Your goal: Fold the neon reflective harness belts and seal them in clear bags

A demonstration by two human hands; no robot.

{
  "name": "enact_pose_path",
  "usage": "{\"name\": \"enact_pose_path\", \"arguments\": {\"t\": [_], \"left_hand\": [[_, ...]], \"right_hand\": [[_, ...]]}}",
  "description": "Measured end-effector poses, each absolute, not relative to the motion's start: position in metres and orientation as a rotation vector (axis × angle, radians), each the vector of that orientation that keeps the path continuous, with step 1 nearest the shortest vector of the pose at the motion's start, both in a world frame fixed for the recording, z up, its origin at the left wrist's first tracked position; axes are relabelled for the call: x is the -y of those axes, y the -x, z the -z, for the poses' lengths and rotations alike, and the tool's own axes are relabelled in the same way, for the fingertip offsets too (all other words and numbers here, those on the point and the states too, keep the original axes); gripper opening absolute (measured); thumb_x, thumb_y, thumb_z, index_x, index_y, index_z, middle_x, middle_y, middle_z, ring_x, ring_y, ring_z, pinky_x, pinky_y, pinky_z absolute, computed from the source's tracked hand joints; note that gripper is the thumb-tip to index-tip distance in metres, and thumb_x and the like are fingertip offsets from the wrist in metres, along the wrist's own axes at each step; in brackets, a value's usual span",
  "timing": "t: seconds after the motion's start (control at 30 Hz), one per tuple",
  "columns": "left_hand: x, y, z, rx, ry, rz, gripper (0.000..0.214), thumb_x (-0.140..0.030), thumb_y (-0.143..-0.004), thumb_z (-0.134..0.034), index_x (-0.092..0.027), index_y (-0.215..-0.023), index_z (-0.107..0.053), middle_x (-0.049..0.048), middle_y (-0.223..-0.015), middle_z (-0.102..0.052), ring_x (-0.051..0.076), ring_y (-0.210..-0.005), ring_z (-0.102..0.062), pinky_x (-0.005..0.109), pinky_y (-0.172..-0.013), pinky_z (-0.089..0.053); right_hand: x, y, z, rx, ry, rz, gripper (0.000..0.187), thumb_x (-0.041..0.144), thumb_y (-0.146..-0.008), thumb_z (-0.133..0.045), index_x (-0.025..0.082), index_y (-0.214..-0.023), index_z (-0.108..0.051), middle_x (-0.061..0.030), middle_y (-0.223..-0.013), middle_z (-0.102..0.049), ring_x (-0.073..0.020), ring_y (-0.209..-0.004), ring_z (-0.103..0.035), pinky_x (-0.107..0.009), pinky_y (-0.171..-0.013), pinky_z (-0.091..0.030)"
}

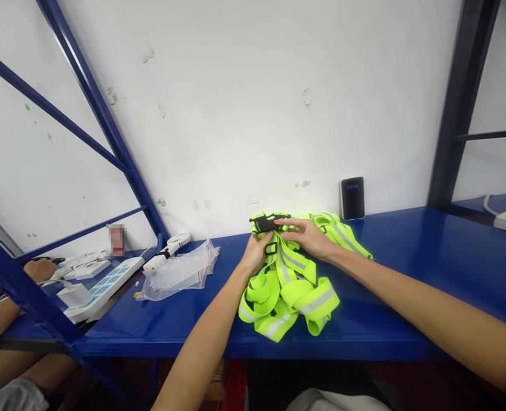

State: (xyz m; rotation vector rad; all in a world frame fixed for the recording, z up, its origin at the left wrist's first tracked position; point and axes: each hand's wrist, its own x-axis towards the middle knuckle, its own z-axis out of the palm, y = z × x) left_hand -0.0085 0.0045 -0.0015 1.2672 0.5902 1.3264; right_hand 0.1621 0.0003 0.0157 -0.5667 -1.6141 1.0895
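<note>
Both my hands are at a black plastic buckle (261, 223) on a neon yellow reflective strap harness (285, 268). My left hand (257, 251) is closed on the buckle's near side, thumb on top. From the right, my right hand (306, 235) has its fingers closed at the buckle's other end. A small black strap slider (271, 249) shows just below the left thumb. Loops of the yellow webbing with silver stripes hang and lie toward the table's front edge, and more webbing lies behind my right hand.
Clear zip bags (182, 274) lie left on the blue table (390, 274), by a small white fan (179, 242) and a power strip (107, 288). A black device with a clock display (352, 198) leans on the wall. Another person's hand (40, 269) is beyond the blue frame.
</note>
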Motion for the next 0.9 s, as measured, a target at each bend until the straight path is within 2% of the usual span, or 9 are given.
{"name": "enact_pose_path", "arguments": {"t": [0.07, 0.17, 0.3, 0.43, 0.53, 0.67, 0.77, 0.9], "left_hand": [[0.001, 0.007, -0.003, -0.586, -1.266, -1.278, 0.051, -0.039, -0.070, -0.080, -0.018, -0.112, -0.061, 0.0098, -0.100, -0.071, 0.026, -0.104, -0.065, 0.040, -0.094, -0.048], [0.006, 0.005, -0.007, -0.593, -1.245, -1.235, 0.046, -0.038, -0.071, -0.079, -0.018, -0.108, -0.062, 0.0097, -0.098, -0.071, 0.026, -0.104, -0.065, 0.039, -0.091, -0.049], [0.004, 0.005, -0.006, -0.581, -1.165, -1.276, 0.038, -0.031, -0.070, -0.077, -0.017, -0.102, -0.062, 0.0080, -0.095, -0.071, 0.024, -0.099, -0.066, 0.036, -0.086, -0.051], [0.000, 0.007, -0.003, -0.571, -1.132, -1.314, 0.032, -0.021, -0.065, -0.074, -0.016, -0.094, -0.062, 0.0044, -0.083, -0.069, 0.021, -0.082, -0.067, 0.034, -0.078, -0.053], [0.001, 0.010, -0.003, -0.571, -1.124, -1.293, 0.028, -0.021, -0.065, -0.073, -0.015, -0.089, -0.060, 0.0011, -0.074, -0.066, 0.014, -0.062, -0.062, 0.032, -0.072, -0.052], [0.002, 0.009, -0.003, -0.536, -1.185, -1.243, 0.037, -0.025, -0.063, -0.079, -0.015, -0.092, -0.059, -0.0028, -0.063, -0.059, 0.008, -0.049, -0.053, 0.026, -0.060, -0.048], [0.001, 0.007, 0.000, -0.561, -1.265, -1.244, 0.045, -0.027, -0.060, -0.084, -0.013, -0.095, -0.061, -0.0013, -0.064, -0.061, 0.009, -0.051, -0.054, 0.023, -0.055, -0.045], [-0.002, 0.004, 0.008, -0.589, -1.326, -1.271, 0.052, -0.029, -0.059, -0.087, -0.014, -0.102, -0.064, 0.0039, -0.079, -0.069, 0.016, -0.070, -0.065, 0.029, -0.070, -0.050]], "right_hand": [[-0.002, -0.161, -0.013, 1.614, 0.581, -1.001, 0.039, 0.033, -0.069, -0.077, 0.021, -0.106, -0.071, -0.0066, -0.104, -0.068, -0.0203, -0.086, -0.061, -0.036, -0.078, -0.049], [-0.005, -0.159, -0.010, 1.610, 0.596, -0.919, 0.037, 0.035, -0.068, -0.078, 0.020, -0.101, -0.066, -0.0061, -0.102, -0.067, -0.0189, -0.078, -0.062, -0.035, -0.072, -0.051], [-0.006, -0.160, -0.012, 1.604, 0.579, -0.862, 0.034, 0.033, -0.070, -0.076, 0.020, -0.099, -0.062, -0.0060, -0.105, -0.065, -0.0185, -0.080, -0.062, -0.033, -0.071, -0.050], [-0.007, -0.163, -0.016, 1.587, 0.585, -0.820, 0.033, 0.030, -0.071, -0.074, 0.020, -0.098, -0.060, -0.0051, -0.108, -0.063, -0.0171, -0.078, -0.062, -0.030, -0.067, -0.049], [-0.007, -0.165, -0.017, 1.622, 0.614, -0.723, 0.031, 0.026, -0.073, -0.070, 0.021, -0.101, -0.058, -0.0051, -0.108, -0.062, -0.0170, -0.077, -0.060, -0.031, -0.066, -0.049], [-0.001, -0.162, -0.013, 1.719, 0.680, -0.334, 0.033, 0.017, -0.076, -0.062, 0.022, -0.108, -0.056, -0.0067, -0.110, -0.059, -0.0224, -0.090, -0.058, -0.037, -0.078, -0.049], [0.004, -0.157, -0.009, 1.711, 0.686, -0.077, 0.034, 0.010, -0.076, -0.057, 0.023, -0.107, -0.055, -0.0073, -0.105, -0.057, -0.0258, -0.101, -0.055, -0.041, -0.089, -0.046], [0.008, -0.151, -0.005, 1.651, 0.713, -0.004, 0.032, 0.007, -0.075, -0.056, 0.023, -0.103, -0.057, -0.0074, -0.101, -0.054, -0.0254, -0.096, -0.057, -0.041, -0.085, -0.048]]}}
